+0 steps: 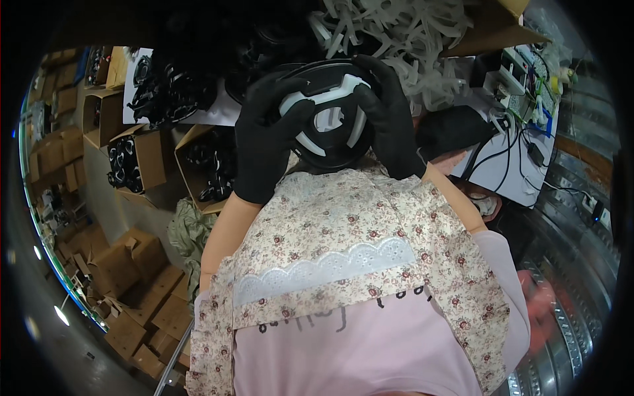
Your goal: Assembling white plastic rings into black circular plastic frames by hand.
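Observation:
Both my hands wear black gloves and hold a round black plastic part [333, 146] in front of my chest. A whitish, angled plastic strip [325, 97] runs across its upper face, and more pale pieces show around an opening in its middle. My left hand [263, 135] grips the left side, its thumb lying on the face near the strip. My right hand [395, 115] is closed round the right side, thumb by the strip's right end. The fingers behind the part are hidden. Just beyond it lies a heap of translucent curved plastic pieces [413, 36].
Black plastic parts [168, 92] are piled on the white table at the left. Open cardboard boxes [148, 158] of similar parts stand below. On the right are a black cloth-like item [452, 130], cables [505, 165] and a small device [508, 82]. More cartons [129, 261] fill the left.

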Demonstrator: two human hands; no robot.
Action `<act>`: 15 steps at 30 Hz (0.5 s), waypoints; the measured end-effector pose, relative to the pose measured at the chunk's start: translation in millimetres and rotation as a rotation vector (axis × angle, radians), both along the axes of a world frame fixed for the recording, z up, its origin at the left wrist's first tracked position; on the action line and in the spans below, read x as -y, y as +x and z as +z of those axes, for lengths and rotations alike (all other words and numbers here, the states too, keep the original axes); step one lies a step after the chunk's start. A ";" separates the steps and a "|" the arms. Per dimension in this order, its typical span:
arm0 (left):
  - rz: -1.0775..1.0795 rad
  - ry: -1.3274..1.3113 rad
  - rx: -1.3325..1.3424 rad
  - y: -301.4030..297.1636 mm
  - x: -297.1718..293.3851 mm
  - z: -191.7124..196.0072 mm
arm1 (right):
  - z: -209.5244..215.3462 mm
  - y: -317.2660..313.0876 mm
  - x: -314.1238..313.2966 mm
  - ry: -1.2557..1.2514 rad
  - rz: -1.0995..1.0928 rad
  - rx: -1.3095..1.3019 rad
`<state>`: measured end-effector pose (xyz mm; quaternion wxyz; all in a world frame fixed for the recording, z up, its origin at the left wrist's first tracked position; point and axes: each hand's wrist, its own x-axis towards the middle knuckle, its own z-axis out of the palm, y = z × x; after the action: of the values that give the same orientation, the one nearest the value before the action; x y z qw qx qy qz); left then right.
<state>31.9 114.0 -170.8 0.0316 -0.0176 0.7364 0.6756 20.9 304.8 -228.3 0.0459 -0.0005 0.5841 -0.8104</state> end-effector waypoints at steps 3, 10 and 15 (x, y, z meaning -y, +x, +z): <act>0.016 -0.024 -0.015 2.9 -6.5 -6.6 | 6.3 1.8 0.5 -0.062 -0.025 0.046; 0.087 0.057 -0.053 1.2 -15.8 -4.9 | 3.0 -4.6 -1.5 0.111 -0.070 0.043; 0.026 -0.049 0.000 7.0 -3.7 -14.9 | -13.1 -9.3 -0.4 0.153 -0.016 0.006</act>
<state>38.8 117.8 -185.7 0.0226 -0.0281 0.7522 0.6579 11.5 305.2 -241.4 0.0411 0.0101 0.6443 -0.7636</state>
